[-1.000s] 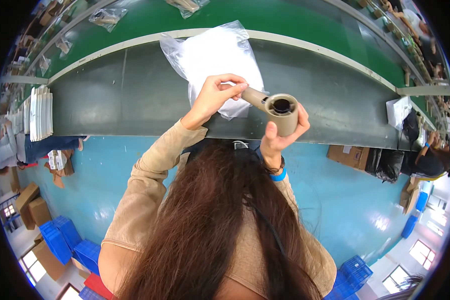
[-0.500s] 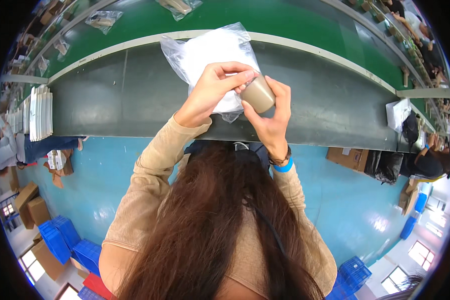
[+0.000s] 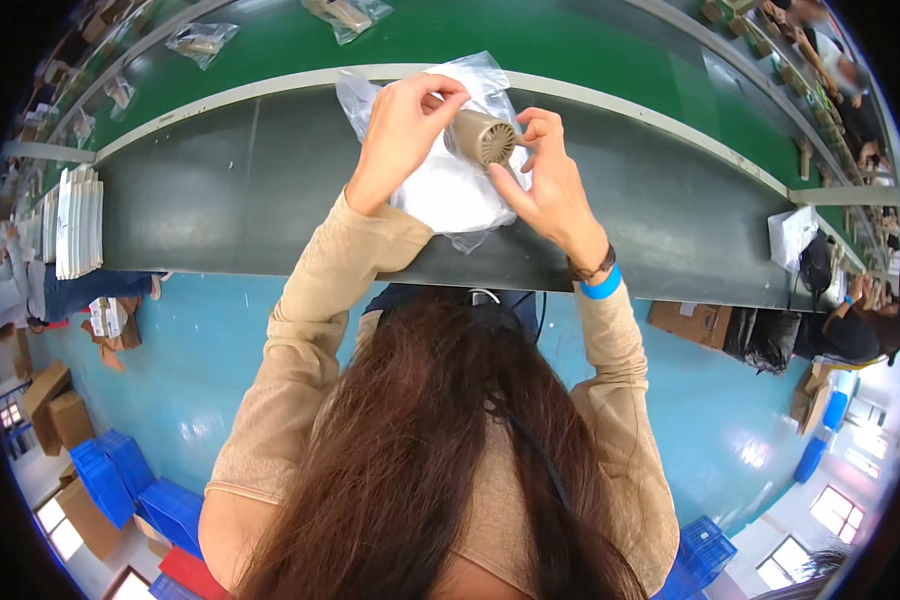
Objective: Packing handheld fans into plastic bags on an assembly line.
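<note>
A beige cylindrical device (image 3: pixel 482 137) lies over a stack of clear plastic bags (image 3: pixel 450 205), its round slotted end facing the person; whether any of it is inside a bag, I cannot tell. The right hand (image 3: pixel 552 190) has thumb and forefinger spread on either side of the slotted end, but whether they grip it is unclear. The left hand (image 3: pixel 410 125) has thumb and fingertips drawn together just beside the barrel's far end; what they pinch, if anything, cannot be made out.

The bags rest on a dark bench (image 3: pixel 190 210). On the green belt (image 3: pixel 570 60) beyond it, a clear bag (image 3: pixel 347 14) holds a beige item, and another bag (image 3: pixel 202 42) farther left also has something beige inside. A white stack (image 3: pixel 78 225) stands at the bench's left end, a white bag (image 3: pixel 792 236) at its right, contents hidden. Blue crates (image 3: pixel 102 480) sit on the floor, lower left.
</note>
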{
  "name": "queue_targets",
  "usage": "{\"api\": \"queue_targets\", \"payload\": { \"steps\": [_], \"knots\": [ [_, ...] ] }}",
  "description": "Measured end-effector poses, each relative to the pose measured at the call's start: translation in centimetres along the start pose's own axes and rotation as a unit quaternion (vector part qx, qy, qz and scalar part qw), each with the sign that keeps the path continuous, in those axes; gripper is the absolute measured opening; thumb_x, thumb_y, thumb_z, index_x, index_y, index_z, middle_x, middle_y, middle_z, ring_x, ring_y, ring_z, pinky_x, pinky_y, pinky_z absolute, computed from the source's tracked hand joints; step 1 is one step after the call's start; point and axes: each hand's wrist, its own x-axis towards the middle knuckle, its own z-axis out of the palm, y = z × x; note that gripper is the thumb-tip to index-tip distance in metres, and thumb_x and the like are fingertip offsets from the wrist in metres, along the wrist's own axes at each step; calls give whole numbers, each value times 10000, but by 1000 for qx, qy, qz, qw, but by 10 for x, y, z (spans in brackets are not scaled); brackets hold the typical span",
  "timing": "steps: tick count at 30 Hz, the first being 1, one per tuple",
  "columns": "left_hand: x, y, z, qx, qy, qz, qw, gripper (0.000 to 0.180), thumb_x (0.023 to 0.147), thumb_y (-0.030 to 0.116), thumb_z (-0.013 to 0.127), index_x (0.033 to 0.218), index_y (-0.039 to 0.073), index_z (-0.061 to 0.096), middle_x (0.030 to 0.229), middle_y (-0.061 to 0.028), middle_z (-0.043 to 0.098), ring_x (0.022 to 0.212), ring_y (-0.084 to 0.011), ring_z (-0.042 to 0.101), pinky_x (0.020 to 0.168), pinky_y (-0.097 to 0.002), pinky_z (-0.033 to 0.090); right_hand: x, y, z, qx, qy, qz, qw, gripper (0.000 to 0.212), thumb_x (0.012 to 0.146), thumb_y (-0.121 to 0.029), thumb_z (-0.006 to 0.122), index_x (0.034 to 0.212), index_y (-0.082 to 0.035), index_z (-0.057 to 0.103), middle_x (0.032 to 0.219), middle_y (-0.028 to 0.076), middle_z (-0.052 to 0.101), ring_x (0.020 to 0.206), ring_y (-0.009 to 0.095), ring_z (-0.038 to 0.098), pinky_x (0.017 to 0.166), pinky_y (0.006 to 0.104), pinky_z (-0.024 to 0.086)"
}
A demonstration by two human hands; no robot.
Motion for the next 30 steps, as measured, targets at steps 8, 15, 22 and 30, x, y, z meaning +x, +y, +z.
{"api": "queue_targets", "payload": {
  "steps": [8,15,22,30],
  "knots": [
    [8,-25,-6,35,-28,-8,999,205,868,154,658,951,-31,688,775,-67,677,658,-94,604,602,-237,467,27,13,-21,54,-155,-123,979,374,767,118,622,1040,-67,444,1099,124,484,860,276,581,721,334,460],
    [28,14,-1,-194,-193,-38,961,193,890,158,649,967,-11,702,756,20,624,660,-43,509,612,-199,425,56,7,-38,138,26,-189,972,366,795,184,588,973,-76,403,958,67,424,852,177,570,830,334,485],
    [102,45,63,-357,-93,9,930,210,837,116,694,1003,-11,680,801,-37,677,668,-66,588,613,-206,484,104,39,-44,151,331,-130,922,206,878,106,553,948,-31,416,943,46,431,840,141,545,685,345,602],
    [233,-21,134,-306,17,4,952,234,847,120,648,1037,-14,665,888,-91,692,794,-161,630,706,-297,508,211,130,-42,-137,371,-127,910,114,761,91,506,832,1,504,814,129,499,802,301,521,718,377,444]
  ]
}}
